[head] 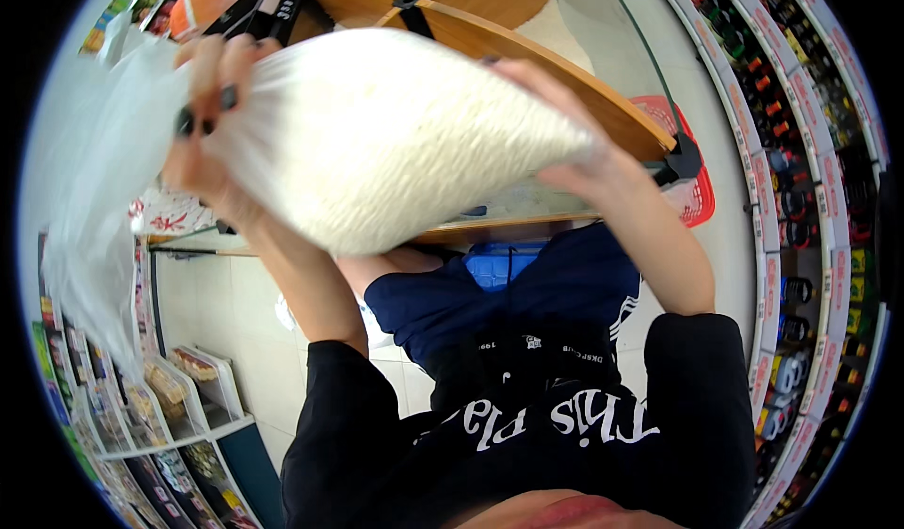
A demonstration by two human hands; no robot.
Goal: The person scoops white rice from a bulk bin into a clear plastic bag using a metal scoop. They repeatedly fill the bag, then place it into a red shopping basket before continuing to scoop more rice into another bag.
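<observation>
A clear plastic bag of white grain (395, 140), which looks like rice, is held up on its side before my chest. My left hand (212, 105) grips the gathered neck, its fingers closed around the twisted plastic. From there the loose top of the bag (99, 168) hangs down on the left. At the other end, my right hand (565, 126) holds the filled bottom corner, with part of its fingers hidden behind the bag. Just beyond the bag stands a wood-edged bin with glass sides (522, 41), and pale grain (558, 34) lies in its compartments.
A red plastic basket (703, 193) stands by the bin's right corner. Shelves of bottles (791, 204) curve along the right. On the left is a rack with clear food bins (187, 395). A blue plastic object (498, 264) shows between my legs. An orange package (205, 6) lies upper left.
</observation>
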